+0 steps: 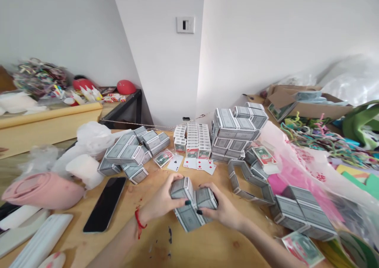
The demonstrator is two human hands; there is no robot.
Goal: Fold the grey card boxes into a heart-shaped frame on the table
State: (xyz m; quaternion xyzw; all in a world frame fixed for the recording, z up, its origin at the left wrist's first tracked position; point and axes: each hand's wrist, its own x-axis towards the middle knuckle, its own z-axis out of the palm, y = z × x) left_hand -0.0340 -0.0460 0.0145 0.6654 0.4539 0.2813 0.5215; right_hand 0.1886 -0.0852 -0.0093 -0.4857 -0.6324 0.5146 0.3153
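My left hand (162, 200), with a red string bracelet at the wrist, grips the left side of a grey-patterned playing-card block (188, 217). Wrapped round its right side is my right hand (222, 210). The block is tilted just above the wooden table, and two raised parts stand up from it with a gap between them. Beyond my hands lie loose face-up playing cards (199, 164), with several rows of small card boxes (197, 138) behind them. More grey card blocks are piled at the left (126, 153) and stacked at the right (233, 129).
A black phone (105, 204) lies at left beside a pink roll (43, 191) and white plastic bags (94, 137). On the right are an open grey card frame (251, 181), more card blocks (303, 212), a card pack (303, 248), pink plastic, and a cardboard box (309, 110).
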